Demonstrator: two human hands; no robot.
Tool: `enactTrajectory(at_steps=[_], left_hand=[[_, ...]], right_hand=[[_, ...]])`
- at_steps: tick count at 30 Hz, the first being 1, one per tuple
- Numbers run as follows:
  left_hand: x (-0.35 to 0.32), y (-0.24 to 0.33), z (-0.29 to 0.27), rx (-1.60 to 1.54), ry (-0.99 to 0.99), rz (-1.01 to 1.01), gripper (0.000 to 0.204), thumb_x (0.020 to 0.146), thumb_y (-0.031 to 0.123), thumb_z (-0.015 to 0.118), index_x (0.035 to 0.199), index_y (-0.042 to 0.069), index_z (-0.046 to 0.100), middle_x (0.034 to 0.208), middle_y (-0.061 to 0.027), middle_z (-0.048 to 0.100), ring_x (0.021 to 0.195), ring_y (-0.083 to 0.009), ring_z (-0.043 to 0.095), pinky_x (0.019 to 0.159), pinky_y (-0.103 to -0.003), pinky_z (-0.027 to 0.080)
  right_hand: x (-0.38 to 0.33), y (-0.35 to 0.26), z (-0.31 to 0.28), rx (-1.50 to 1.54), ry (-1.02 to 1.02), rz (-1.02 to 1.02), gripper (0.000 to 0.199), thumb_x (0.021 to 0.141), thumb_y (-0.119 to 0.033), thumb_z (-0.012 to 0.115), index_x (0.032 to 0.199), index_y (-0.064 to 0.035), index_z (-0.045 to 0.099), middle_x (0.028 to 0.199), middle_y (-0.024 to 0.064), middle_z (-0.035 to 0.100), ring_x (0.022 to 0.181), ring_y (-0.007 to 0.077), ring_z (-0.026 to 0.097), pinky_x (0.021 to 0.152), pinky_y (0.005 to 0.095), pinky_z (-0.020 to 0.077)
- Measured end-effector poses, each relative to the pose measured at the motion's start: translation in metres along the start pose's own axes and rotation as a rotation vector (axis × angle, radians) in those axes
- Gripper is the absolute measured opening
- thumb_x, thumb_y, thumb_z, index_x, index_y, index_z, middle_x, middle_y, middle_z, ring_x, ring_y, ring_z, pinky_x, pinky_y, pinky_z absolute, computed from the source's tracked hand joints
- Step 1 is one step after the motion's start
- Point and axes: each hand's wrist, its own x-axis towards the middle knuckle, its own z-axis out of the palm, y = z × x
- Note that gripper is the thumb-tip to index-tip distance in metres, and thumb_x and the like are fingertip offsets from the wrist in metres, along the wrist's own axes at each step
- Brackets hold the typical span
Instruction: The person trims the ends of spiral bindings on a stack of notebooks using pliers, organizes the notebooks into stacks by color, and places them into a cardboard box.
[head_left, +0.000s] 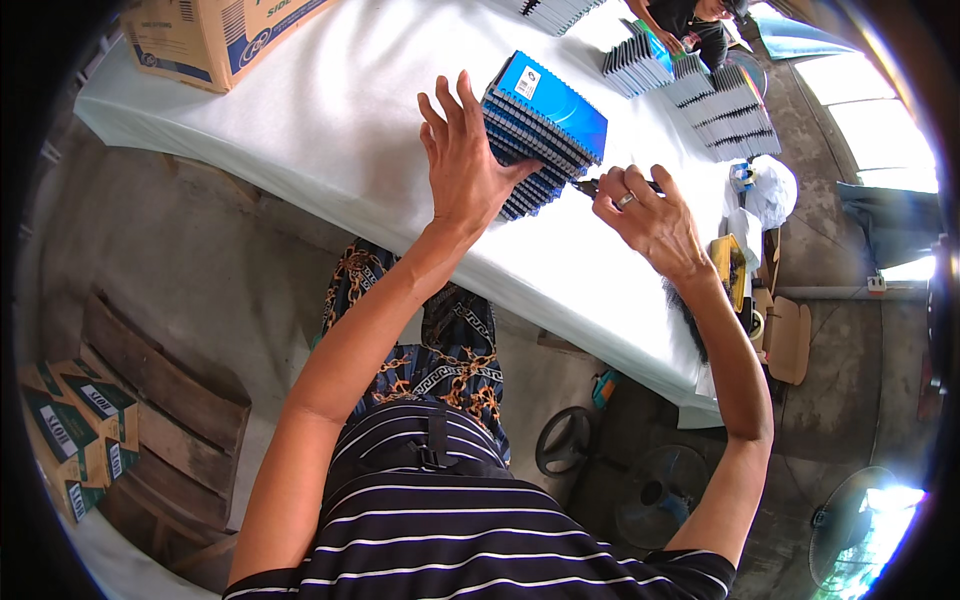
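Note:
A stack of blue spiral notebooks (563, 105) stands on the white-covered table, its coil-bound edges turned toward me. At the stack's left side is my left hand (462, 165), its fingers stretched and spread and its thumb laid against the coils. My right hand (650, 220), with a ring on one finger, is closed around a slim black hand tool (586, 187). The narrow tip of that tool points left at the lower right of the coils; whether it touches them I cannot tell. My fingers cover most of the tool, so its exact kind is hidden.
A cardboard box (215, 45) stands on the table (330, 130) at the far left. More notebook stacks (725, 110) are at the far right, near another person (690, 30). A yellow tray (728, 270) lies beyond my right forearm. Below left, small boxes (90, 420) sit by a wooden chair (170, 400).

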Motion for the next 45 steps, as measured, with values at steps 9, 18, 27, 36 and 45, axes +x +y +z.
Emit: enactTrajectory(at_steps=[9,18,27,36,45], left_hand=[[0.001,-0.002,-0.004,0.007,0.014,0.000,0.126,0.058,0.049,0.084,0.145,0.001,0.007,0.145,-0.0328,0.017,0.134,-0.0564,0.010,0.104,-0.065,0.023],[0.011,0.009,-0.005,0.004,0.039,0.098,0.123,0.059,0.047,0.083,0.146,0.004,0.008,0.147,-0.0311,0.012,0.135,-0.0548,0.009,0.103,-0.066,0.023],[0.012,0.009,-0.004,0.019,0.034,0.106,0.121,0.057,0.045,0.085,0.145,0.006,0.012,0.146,-0.0291,0.018,0.134,-0.0549,0.010,0.102,-0.067,0.024],[0.015,0.010,-0.010,0.094,0.022,0.112,0.118,0.058,0.044,0.085,0.145,0.004,0.015,0.142,-0.0309,0.025,0.133,-0.0550,0.015,0.101,-0.064,0.027],[0.068,0.026,-0.009,0.238,0.079,0.632,0.050,0.076,0.062,0.057,0.117,0.034,0.064,0.144,-0.0035,0.040,0.137,-0.0416,0.019,0.105,-0.062,0.023]], right_hand=[[0.017,-0.020,-0.023,0.137,-0.227,0.261,0.017,0.080,-0.018,0.067,0.090,-0.0042,0.063,0.093,0.0068,0.063,0.093,0.0167,0.059,0.083,0.0341,0.0462],[0.006,0.009,-0.017,0.001,0.013,0.053,0.030,0.071,-0.014,0.075,0.095,-0.0170,0.058,0.106,-0.0052,0.054,0.110,0.0111,0.047,0.101,0.0352,0.0373],[0.007,-0.003,-0.015,-0.061,-0.027,0.001,0.019,0.074,-0.014,0.067,0.091,-0.0121,0.057,0.099,-0.0021,0.057,0.101,0.0138,0.051,0.084,0.0305,0.0436],[0.031,-0.024,-0.031,0.045,-0.311,0.274,0.014,0.077,-0.013,0.067,0.087,-0.0060,0.063,0.093,0.0044,0.064,0.093,0.0159,0.059,0.084,0.0335,0.0450],[0.011,0.027,-0.020,0.030,0.051,0.007,0.028,0.071,-0.014,0.070,0.096,-0.0161,0.060,0.107,-0.0057,0.056,0.108,0.0110,0.050,0.103,0.0373,0.0351]])
